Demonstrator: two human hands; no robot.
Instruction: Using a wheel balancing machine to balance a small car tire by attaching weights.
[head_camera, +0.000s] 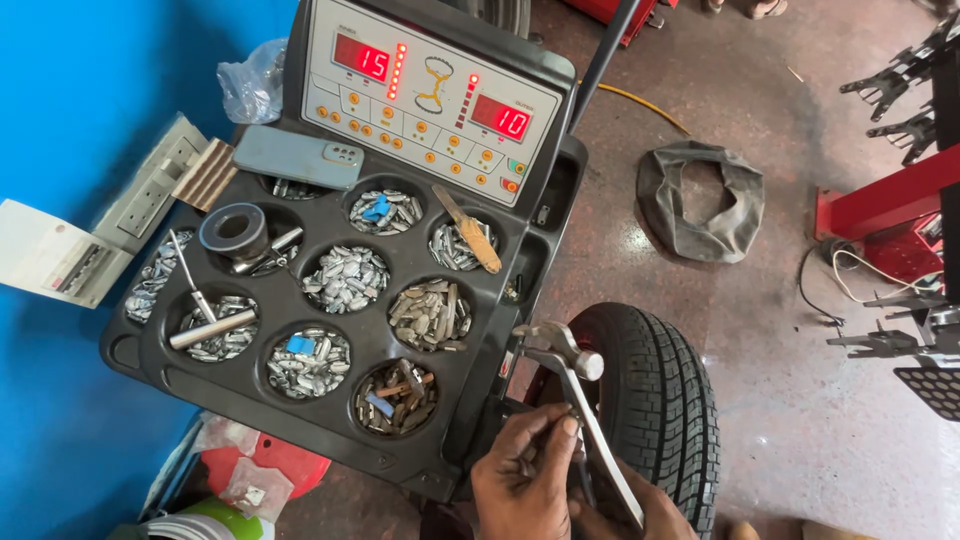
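Observation:
Low in the view, my right hand (650, 512) grips the handle of a metal hammer-like plier tool (572, 368). The tool's head points up beside a black tyre (662, 400) mounted on the machine. My left hand (520, 475) is closed around what looks like a small grey metal piece, its fingertips pressed against the tool's handle. Just left of both hands is a black tray (160, 355) with round cups full of grey metal weights (345, 278).
Behind the tray stands a control panel (430, 90) with red lit digits. On the tray lie a phone (298, 157), a black ring (235, 230) and a wooden-handled tool (470, 232). A limp rubber tube (700, 200) lies on the concrete floor. Red machinery (880, 200) stands right, a blue wall (60, 100) left.

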